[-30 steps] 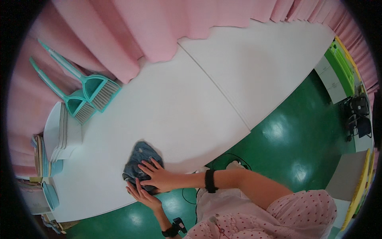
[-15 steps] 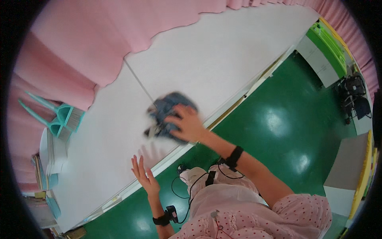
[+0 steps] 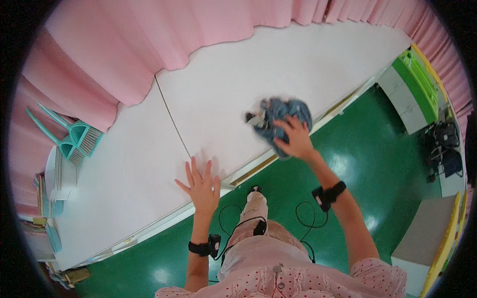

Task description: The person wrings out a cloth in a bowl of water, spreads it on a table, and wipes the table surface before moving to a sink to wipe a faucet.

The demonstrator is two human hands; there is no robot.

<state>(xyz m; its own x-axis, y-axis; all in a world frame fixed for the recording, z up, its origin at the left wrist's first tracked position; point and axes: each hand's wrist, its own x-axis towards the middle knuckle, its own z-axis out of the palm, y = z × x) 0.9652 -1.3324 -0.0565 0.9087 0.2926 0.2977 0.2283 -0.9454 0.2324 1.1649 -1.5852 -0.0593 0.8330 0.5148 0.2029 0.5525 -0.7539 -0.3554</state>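
Note:
A crumpled blue cloth [image 3: 285,126], denim-like with a pale and dark patch at its left end, lies near the front edge of the white tabletop [image 3: 228,89]. My right hand [image 3: 298,136] presses on it from above, fingers spread over the fabric. Part of the cloth hangs over the table edge. To the left, my left hand [image 3: 201,186] is at the front edge with its fingers spread and holds nothing. Whether its palm rests on the surface I cannot tell.
Pink curtains [image 3: 129,44] hang along the far side. At the left are a turquoise dustpan and brush set [image 3: 77,139] and white stacked boards [image 3: 62,174]. A seam [image 3: 171,116] crosses the tabletop. Green-topped cabinets [image 3: 402,94] and a folded black stroller [image 3: 442,149] stand right.
My right hand has slid the cloth rightward along the tabletop. My left hand has moved right and forward onto the table's front edge, its fingers spreading wider.

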